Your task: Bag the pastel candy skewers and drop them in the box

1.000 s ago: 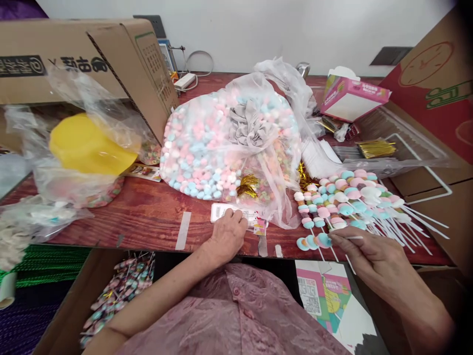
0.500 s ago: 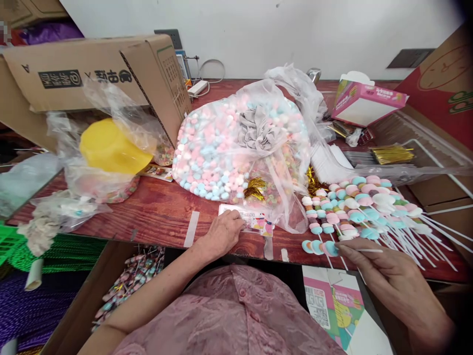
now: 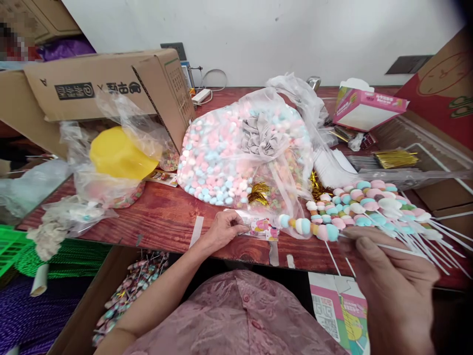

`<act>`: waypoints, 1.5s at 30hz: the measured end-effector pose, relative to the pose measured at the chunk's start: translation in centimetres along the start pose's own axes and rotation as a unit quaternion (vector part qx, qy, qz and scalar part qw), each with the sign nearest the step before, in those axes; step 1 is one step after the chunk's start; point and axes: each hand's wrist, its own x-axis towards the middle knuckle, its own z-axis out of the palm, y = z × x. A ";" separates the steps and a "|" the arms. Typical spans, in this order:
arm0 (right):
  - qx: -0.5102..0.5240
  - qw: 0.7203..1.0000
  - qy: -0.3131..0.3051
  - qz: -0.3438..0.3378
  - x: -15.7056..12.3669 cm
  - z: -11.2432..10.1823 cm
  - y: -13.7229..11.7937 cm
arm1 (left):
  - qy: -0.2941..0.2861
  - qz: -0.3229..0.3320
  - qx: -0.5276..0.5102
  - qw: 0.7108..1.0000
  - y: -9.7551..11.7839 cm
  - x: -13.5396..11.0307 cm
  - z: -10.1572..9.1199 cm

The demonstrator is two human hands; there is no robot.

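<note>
My right hand (image 3: 391, 291) is closed on the white stick of a candy skewer (image 3: 306, 227) with blue, pink and white sweets, held level just above the table, its tip pointing left. My left hand (image 3: 221, 230) pinches the edge of a small clear printed wrapper bag (image 3: 258, 227) lying flat on the red wooden table (image 3: 162, 217). The skewer's tip is close to the bag's right end. To the right a pile of finished candy skewers (image 3: 373, 207) lies with sticks fanned out rightwards.
A big clear bag of pastel candies (image 3: 240, 148) sits mid-table. A cardboard box (image 3: 111, 93) and a bag with a yellow lid (image 3: 118, 155) stand left. A pink carton (image 3: 365, 106), gold twist ties (image 3: 395, 158) lie right. A box of wrapped skewers (image 3: 129, 291) sits below.
My right hand has lifted one skewer off the pile and swung its candy end left toward the wrapper bag. My left hand has gone from resting on the bag to pinching its edge.
</note>
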 end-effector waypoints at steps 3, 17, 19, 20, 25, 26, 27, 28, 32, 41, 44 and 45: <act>0.038 0.999 -0.020 -0.001 0.3 1.7 1.9 | 0.008 -0.001 -0.014 1.000 -0.1 -0.1 0.0; 0.052 0.997 -0.057 0.017 -1.3 2.0 4.0 | 0.009 0.058 0.014 0.998 -0.8 -0.3 0.3; 0.032 0.996 -0.077 -0.009 -1.5 1.6 3.9 | -0.001 0.075 0.023 0.997 -0.8 -0.4 0.3; 0.016 0.996 -0.087 -0.023 -1.5 1.4 3.8 | -0.006 0.085 0.024 0.996 -0.7 -0.5 0.3; -0.032 0.987 -0.152 -0.048 -1.4 0.7 4.8 | -0.032 0.145 0.025 0.989 -0.5 -0.9 0.4; -0.029 0.985 -0.163 -0.036 -1.3 0.7 5.2 | -0.038 0.158 0.030 0.986 -0.5 -0.9 0.4; -0.020 0.985 -0.170 -0.019 -1.2 0.8 5.6 | -0.044 0.169 0.034 0.984 -0.5 -1.0 0.4; -0.005 0.985 -0.170 0.001 -1.2 1.0 6.0 | -0.049 0.179 0.037 0.982 -0.5 -1.0 0.3; 0.070 0.986 -0.137 0.059 -1.4 1.9 6.6 | -0.066 0.203 0.042 0.976 -0.5 -1.4 0.0; 0.086 0.983 -0.163 -0.006 -1.8 2.1 5.6 | -0.042 0.255 0.120 0.959 1.8 -2.0 -0.7; 0.063 0.978 -0.193 -0.046 -1.9 2.2 5.2 | -0.115 0.206 0.113 0.965 2.6 -2.0 -0.3; 0.048 0.975 -0.206 -0.063 -2.0 2.2 4.9 | -0.127 0.185 0.111 0.968 2.8 -2.1 -0.1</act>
